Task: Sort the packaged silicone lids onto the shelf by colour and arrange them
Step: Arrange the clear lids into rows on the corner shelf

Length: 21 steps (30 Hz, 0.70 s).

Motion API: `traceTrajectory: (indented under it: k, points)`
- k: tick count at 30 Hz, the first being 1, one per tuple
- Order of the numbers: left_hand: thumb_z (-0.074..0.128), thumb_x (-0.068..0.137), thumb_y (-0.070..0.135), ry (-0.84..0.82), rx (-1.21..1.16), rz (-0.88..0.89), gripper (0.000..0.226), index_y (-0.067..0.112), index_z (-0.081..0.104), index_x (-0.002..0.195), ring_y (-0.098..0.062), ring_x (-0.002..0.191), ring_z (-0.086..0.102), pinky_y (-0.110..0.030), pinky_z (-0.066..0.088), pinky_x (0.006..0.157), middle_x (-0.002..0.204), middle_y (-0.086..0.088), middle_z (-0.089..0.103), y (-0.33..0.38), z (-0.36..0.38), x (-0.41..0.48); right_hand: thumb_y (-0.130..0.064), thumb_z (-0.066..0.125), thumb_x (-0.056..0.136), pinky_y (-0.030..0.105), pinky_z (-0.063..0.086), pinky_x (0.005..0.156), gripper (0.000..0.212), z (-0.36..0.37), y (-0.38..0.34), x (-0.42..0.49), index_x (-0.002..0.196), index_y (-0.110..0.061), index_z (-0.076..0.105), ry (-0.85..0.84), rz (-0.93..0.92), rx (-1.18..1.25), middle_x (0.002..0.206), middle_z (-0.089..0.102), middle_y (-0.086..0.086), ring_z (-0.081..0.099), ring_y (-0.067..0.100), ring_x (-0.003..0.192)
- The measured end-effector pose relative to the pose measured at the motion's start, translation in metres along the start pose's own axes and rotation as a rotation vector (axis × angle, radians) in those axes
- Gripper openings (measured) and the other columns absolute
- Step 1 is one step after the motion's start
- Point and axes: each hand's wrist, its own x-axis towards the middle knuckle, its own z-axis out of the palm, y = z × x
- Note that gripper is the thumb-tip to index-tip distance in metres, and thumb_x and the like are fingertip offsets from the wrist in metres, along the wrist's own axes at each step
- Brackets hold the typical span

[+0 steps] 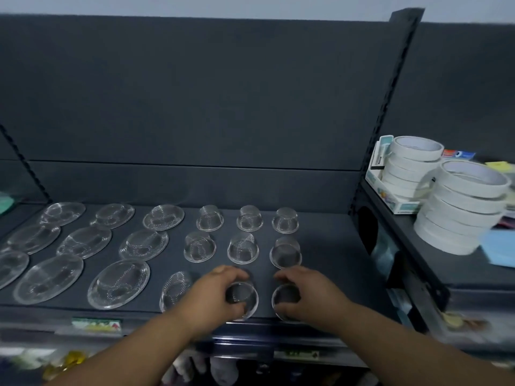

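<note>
Clear lids (243, 249) look light, floppy, kinda slick; left hand (214, 298) and right hand (312, 295) each grip one's rim.

Dark grey shelf (328, 274), loaded with clear, mesh-patterned lids in tidy rows. Small domed lids (249, 218) sit three across, nearest the slotted upright (390, 112). Wide flat lids (164, 217), again three across, lie farther left of that upright.

Left-edge lid (9, 267): cut off by frame.
Front lid (174, 288): partly hidden behind left hand (214, 296).
Shelf label (96, 325): print blurred, unreadable.
</note>
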Motion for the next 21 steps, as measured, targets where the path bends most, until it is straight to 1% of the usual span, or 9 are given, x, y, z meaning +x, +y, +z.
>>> traceTrajectory:
  k: [3,5,7,8,10,12,16,18,21]
  points:
    - [0.075,0.069,0.029,-0.005,0.008,-0.024,0.059,0.031,0.056,0.124,-0.001,0.111,0.051,-0.007,0.033,0.094,0.121,0.016,0.050,-0.001,-0.001,0.001,-0.048,0.074,0.071,0.023,0.042,0.098,0.061,0.000,0.003,-0.001,0.126,-0.032,0.053,-0.004,-0.002,-0.008,0.123,0.057,-0.013,0.053,0.005,0.112]
    - [0.075,0.069,0.028,-0.004,0.025,-0.027,0.058,0.031,0.055,0.124,-0.001,0.110,0.050,-0.004,0.030,0.091,0.122,0.014,0.050,-0.003,0.000,0.001,-0.054,0.074,0.069,0.023,0.041,0.099,0.066,-0.001,0.003,-0.001,0.128,-0.033,0.052,-0.007,-0.003,-0.002,0.125,0.055,-0.014,0.051,0.004,0.114]
    - [0.075,0.071,0.031,-0.001,0.028,-0.029,0.060,0.032,0.053,0.126,0.000,0.109,0.048,-0.002,0.027,0.089,0.122,0.014,0.048,-0.003,-0.001,0.000,-0.061,0.070,0.069,0.023,0.040,0.100,0.067,-0.003,0.002,0.003,0.128,-0.033,0.052,0.044,0.010,0.021,0.127,0.052,-0.017,0.048,0.004,0.117]
    - [0.076,0.071,0.035,0.002,0.020,-0.032,0.061,0.033,0.051,0.128,0.002,0.109,0.047,-0.001,0.027,0.089,0.123,0.015,0.047,-0.003,-0.001,0.000,-0.062,0.068,0.071,0.024,0.040,0.100,0.063,-0.004,0.003,0.008,0.126,-0.034,0.053,0.094,0.015,0.031,0.127,0.051,-0.017,0.047,0.006,0.118]
    - [0.075,0.073,0.041,0.006,-0.003,-0.038,0.064,0.036,0.048,0.131,0.003,0.110,0.047,-0.001,0.028,0.090,0.124,0.017,0.045,-0.003,0.000,0.001,-0.057,0.067,0.076,0.026,0.040,0.100,0.053,-0.008,0.006,0.023,0.121,-0.033,0.054,0.192,0.016,0.039,0.127,0.050,-0.015,0.047,0.010,0.118]
    - [0.074,0.074,0.044,0.002,0.003,-0.046,0.064,0.036,0.048,0.132,0.003,0.112,0.047,-0.006,0.031,0.095,0.125,0.018,0.046,-0.003,0.001,0.003,-0.050,0.068,0.078,0.029,0.038,0.104,0.054,-0.011,0.008,0.041,0.125,-0.029,0.052,0.223,0.059,0.056,0.133,0.047,-0.010,0.045,0.013,0.122]
    - [0.074,0.073,0.044,0.010,0.010,-0.056,0.062,0.035,0.052,0.130,0.002,0.111,0.050,-0.010,0.035,0.097,0.123,0.017,0.050,-0.004,0.006,0.006,-0.042,0.070,0.080,0.030,0.032,0.111,0.071,-0.011,0.013,0.068,0.141,-0.023,0.038,0.133,0.167,0.062,0.148,0.034,-0.001,0.037,0.019,0.134]
    - [0.075,0.071,0.043,0.020,-0.002,-0.065,0.060,0.036,0.053,0.127,0.001,0.110,0.051,-0.013,0.038,0.097,0.121,0.018,0.051,-0.005,0.007,0.007,-0.035,0.066,0.083,0.029,0.033,0.108,0.067,-0.011,0.014,0.073,0.142,-0.022,0.038,0.085,0.186,0.029,0.146,0.039,0.002,0.039,0.020,0.132]
    - [0.076,0.070,0.042,0.025,-0.026,-0.073,0.060,0.036,0.054,0.125,0.000,0.108,0.052,-0.015,0.039,0.098,0.116,0.019,0.050,-0.007,0.008,0.006,-0.029,0.063,0.086,0.027,0.035,0.103,0.055,-0.013,0.018,0.070,0.137,-0.020,0.044,0.074,0.207,-0.005,0.140,0.045,0.004,0.044,0.020,0.126]
